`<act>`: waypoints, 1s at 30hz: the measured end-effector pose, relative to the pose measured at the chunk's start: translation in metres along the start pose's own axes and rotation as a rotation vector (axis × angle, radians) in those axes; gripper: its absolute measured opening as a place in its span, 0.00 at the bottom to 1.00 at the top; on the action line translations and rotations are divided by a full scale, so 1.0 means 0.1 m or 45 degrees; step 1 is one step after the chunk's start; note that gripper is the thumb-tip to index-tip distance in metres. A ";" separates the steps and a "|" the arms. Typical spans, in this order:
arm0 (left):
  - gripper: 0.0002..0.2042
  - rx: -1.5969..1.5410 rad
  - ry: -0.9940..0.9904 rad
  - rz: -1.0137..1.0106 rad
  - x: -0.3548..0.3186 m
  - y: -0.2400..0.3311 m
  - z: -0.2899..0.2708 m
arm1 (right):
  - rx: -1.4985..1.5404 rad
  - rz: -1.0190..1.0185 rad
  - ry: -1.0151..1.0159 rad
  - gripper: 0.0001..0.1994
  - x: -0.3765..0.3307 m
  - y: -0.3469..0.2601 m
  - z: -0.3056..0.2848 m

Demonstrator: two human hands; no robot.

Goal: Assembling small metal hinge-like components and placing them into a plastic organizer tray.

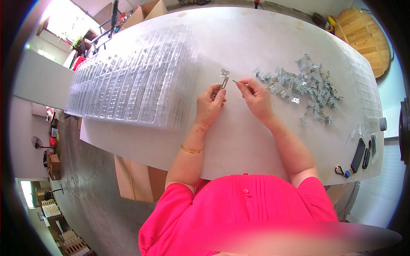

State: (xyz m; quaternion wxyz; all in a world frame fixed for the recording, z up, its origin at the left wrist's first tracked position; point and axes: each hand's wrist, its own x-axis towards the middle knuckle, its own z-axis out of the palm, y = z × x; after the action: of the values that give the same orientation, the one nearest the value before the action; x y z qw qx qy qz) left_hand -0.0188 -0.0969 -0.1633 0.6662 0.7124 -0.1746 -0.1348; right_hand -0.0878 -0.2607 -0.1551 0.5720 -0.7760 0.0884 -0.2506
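Over the middle of the white table, my left hand (209, 104) is closed on a small metal bracket (224, 79), which sticks up past the thumb and fingertips. Just to its right, my right hand (256, 96) pinches a thin, short metal pin (235, 81) between thumb and forefinger. The pin points toward the bracket, with a small gap between the two. Right of my right hand lies a loose pile of metal brackets (314, 85), some with brass-coloured bits. What the curled fingers of my left hand cover is hidden.
A stack of clear plastic trays (128, 85) with small parts fills the table's left side. More clear trays (363, 81) lie along the right edge. A black phone (358, 155) and small items rest at the near right corner. A cardboard box (136, 179) stands below the near left edge.
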 end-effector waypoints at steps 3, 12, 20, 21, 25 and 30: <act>0.12 0.111 0.039 0.083 -0.01 0.01 0.02 | -0.102 -0.009 -0.045 0.05 -0.04 -0.04 0.03; 0.13 0.485 0.118 0.514 -0.03 0.01 0.09 | -0.272 -0.267 -0.040 0.05 -0.05 -0.10 0.04; 0.14 0.678 0.124 0.691 -0.02 -0.06 0.06 | -0.349 -0.015 -0.106 0.05 -0.07 -0.17 0.03; 0.15 0.724 0.112 0.705 -0.02 -0.06 0.07 | -0.321 -0.176 -0.107 0.05 -0.06 -0.13 0.04; 0.13 0.671 0.143 0.610 -0.07 -0.03 0.10 | -0.235 -0.339 -0.149 0.05 -0.07 -0.04 0.05; 0.07 0.596 0.245 0.461 -0.03 0.01 0.07 | -0.197 -0.008 -0.129 0.05 -0.09 0.02 0.01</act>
State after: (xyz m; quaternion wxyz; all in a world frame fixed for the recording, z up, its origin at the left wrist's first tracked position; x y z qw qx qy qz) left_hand -0.0247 -0.1024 -0.1632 0.5106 0.8133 -0.2610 0.0982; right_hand -0.0947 -0.2567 -0.1600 0.5132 -0.8299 0.0762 -0.2052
